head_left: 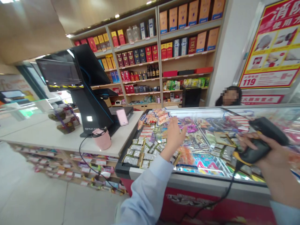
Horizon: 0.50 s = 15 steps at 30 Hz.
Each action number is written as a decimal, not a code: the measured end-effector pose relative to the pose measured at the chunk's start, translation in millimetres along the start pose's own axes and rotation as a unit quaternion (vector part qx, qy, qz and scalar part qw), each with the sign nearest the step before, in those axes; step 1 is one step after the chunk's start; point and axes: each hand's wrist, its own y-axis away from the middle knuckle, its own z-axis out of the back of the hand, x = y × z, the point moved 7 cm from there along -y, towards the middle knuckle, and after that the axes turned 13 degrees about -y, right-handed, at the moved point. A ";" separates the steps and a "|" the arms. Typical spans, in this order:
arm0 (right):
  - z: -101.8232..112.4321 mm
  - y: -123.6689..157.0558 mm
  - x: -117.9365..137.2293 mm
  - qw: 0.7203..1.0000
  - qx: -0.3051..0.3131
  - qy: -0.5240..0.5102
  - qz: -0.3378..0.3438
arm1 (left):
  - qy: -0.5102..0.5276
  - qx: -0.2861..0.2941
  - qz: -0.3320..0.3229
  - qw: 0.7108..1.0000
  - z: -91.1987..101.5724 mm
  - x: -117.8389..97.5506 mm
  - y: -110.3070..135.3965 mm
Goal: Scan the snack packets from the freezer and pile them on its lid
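My left hand (174, 136) reaches over the left part of a chest freezer (150, 175), fingers stretched out and thumb apart, with nothing visible in it. Just beyond its fingertips lie orange-and-white snack packets (156, 117). Silver-and-green packets (142, 153) are spread out to the left of my wrist. On the right side, my right hand (269, 156) is wrapped round a black handheld barcode scanner (255, 150). A cable (231, 187) hangs from the scanner down the freezer's front. More silver packets (222, 150) lie on the glass behind the scanner.
Left of the freezer stands a white counter (35, 125) with a cash register (91, 103), a pink cup (103, 139) and stacked jars (64, 120). Shelves of boxed bottles (140, 54) line the back wall. A person (229, 95) is behind the freezer's far edge.
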 end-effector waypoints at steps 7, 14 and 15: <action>-71.1 -22.1 -63.5 0.991 0.102 -0.007 -0.083 | -0.054 -0.093 0.075 0.991 81.6 123.3 -20.2; -103.9 -35.1 -177.0 0.956 0.208 0.064 -0.198 | -0.098 0.007 0.038 0.994 11.5 149.1 -26.5; -100.9 -36.6 -190.5 0.953 0.205 0.065 -0.212 | -0.110 0.026 0.028 0.993 -0.7 150.6 -26.4</action>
